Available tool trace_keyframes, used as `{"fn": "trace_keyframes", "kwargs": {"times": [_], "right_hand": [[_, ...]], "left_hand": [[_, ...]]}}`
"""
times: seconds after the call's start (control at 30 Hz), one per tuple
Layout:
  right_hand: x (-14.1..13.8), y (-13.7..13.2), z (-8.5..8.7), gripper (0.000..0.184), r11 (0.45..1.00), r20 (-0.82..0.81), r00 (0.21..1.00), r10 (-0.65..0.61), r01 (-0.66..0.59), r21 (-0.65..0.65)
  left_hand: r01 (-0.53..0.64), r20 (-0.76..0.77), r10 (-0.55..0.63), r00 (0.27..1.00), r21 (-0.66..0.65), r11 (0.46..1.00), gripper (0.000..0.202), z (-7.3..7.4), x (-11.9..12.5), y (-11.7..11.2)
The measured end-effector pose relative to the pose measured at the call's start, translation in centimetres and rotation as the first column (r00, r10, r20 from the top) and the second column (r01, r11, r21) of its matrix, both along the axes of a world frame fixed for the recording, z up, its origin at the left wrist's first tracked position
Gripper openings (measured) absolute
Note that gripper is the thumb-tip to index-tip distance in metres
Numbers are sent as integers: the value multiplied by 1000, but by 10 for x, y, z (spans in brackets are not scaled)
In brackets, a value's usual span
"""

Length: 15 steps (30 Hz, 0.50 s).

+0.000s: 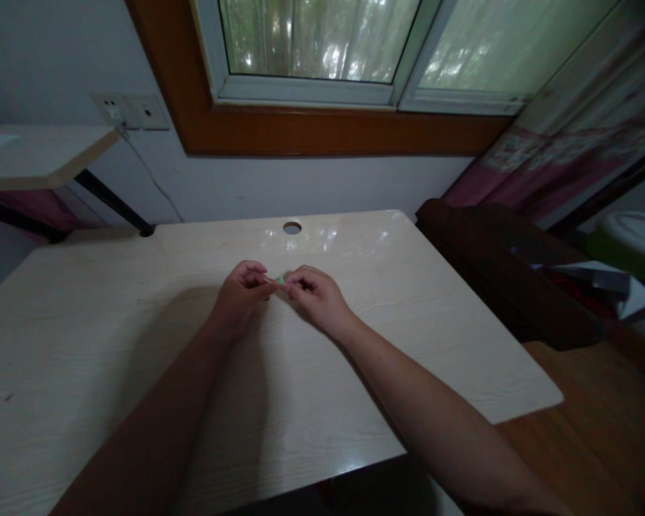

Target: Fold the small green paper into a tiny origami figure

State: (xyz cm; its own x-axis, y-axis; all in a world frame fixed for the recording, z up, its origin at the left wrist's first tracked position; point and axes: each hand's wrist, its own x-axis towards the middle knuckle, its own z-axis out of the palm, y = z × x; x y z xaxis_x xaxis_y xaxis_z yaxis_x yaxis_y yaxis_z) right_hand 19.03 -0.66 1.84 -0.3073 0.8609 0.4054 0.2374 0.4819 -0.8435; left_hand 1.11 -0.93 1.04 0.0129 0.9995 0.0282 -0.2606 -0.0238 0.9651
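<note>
Above the middle of the pale wooden desk [322, 387], my left hand [241, 290] and my right hand [317, 295] meet fingertip to fingertip. Between them is a tiny green object [280, 279], with a bit of red or orange on its left side; it is too small for me to name. Thumb and fingers of both hands are pinched on it, the left at one end and the right at the other. The fingers cover most of it.
A round cable hole [292, 228] lies near the desk's back edge. At the left stands a raised shelf [43, 161] on black legs. A cord [150, 172] hangs from the wall socket [112, 111]. Dark furniture [505, 265] stands beyond the desk's right edge.
</note>
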Motion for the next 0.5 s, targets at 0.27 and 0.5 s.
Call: {"fn": "trace_keyframes", "kwargs": {"times": [0.27, 0.5], "right_hand": [[1, 4, -5, 13, 999, -6, 999, -52, 52, -4], [2, 2, -1, 12, 997, -3, 997, -74, 74, 32]], "left_hand": [[28, -78, -25, 997, 35, 999, 33, -5, 2, 2], [54, -309, -23, 951, 93, 994, 21, 0, 0, -4]]}}
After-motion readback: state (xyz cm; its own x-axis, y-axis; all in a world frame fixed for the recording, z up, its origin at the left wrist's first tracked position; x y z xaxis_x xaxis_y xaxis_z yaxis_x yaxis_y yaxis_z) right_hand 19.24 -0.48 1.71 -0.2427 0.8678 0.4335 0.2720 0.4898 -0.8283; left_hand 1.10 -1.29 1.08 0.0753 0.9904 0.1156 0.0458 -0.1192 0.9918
